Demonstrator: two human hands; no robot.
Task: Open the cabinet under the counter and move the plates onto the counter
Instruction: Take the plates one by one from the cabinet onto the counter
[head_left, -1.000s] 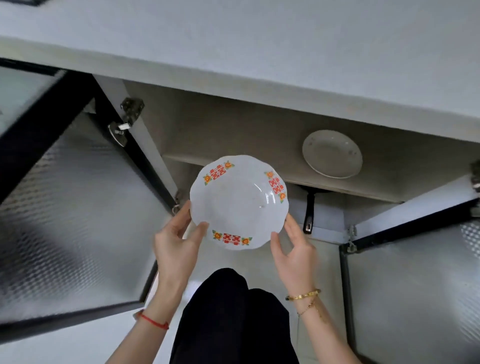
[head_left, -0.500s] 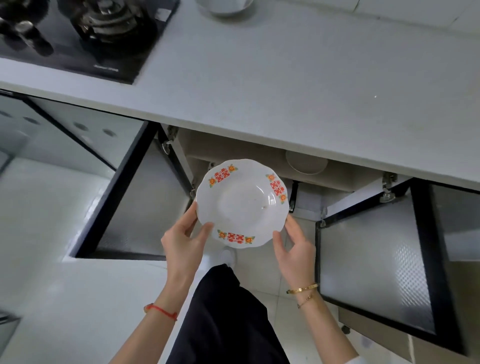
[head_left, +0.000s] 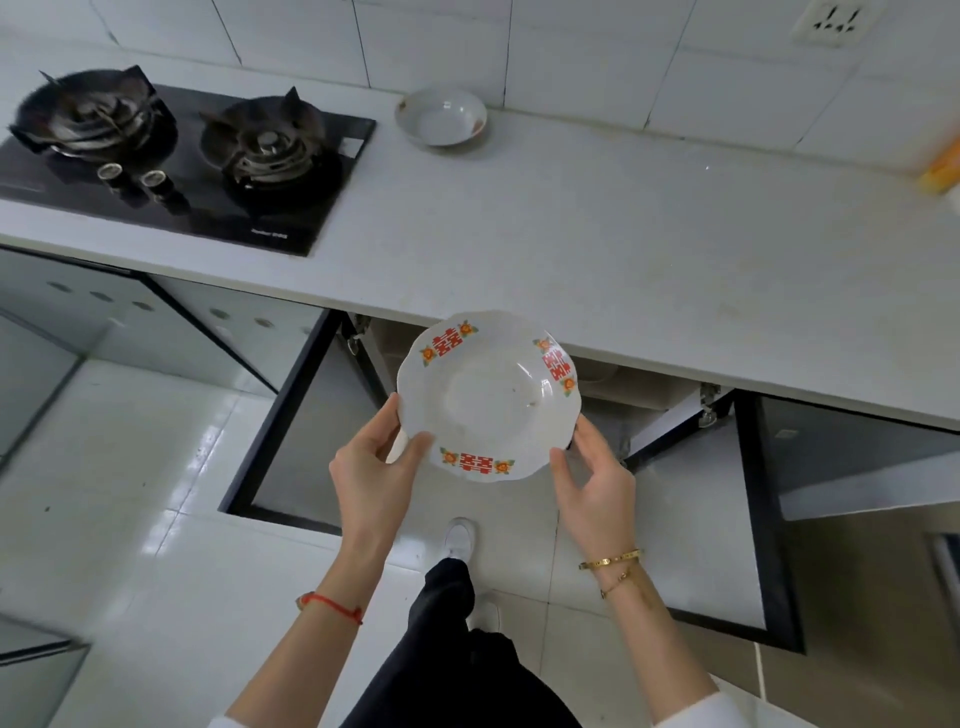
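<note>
A white scalloped plate (head_left: 488, 395) with red and orange motifs on its rim is held in the air in front of the counter's front edge. My left hand (head_left: 374, 467) grips its left rim and my right hand (head_left: 595, 480) grips its lower right rim. Behind it the cabinet (head_left: 644, 387) under the grey counter (head_left: 597, 249) stands open, with both doors swung out. A second plate inside the cabinet (head_left: 602, 373) shows only as a pale edge just below the counter lip.
A black two-burner gas hob (head_left: 171, 156) is set into the counter at the left. A white bowl (head_left: 441, 117) sits by the tiled wall. A yellow object (head_left: 943, 166) lies at the counter's far right. Open doors (head_left: 291, 431) (head_left: 727, 525) flank my legs.
The view has risen from inside the cabinet to above the counter. The plate, held in both hands, has come up out of the cabinet to the level of the counter edge.
</note>
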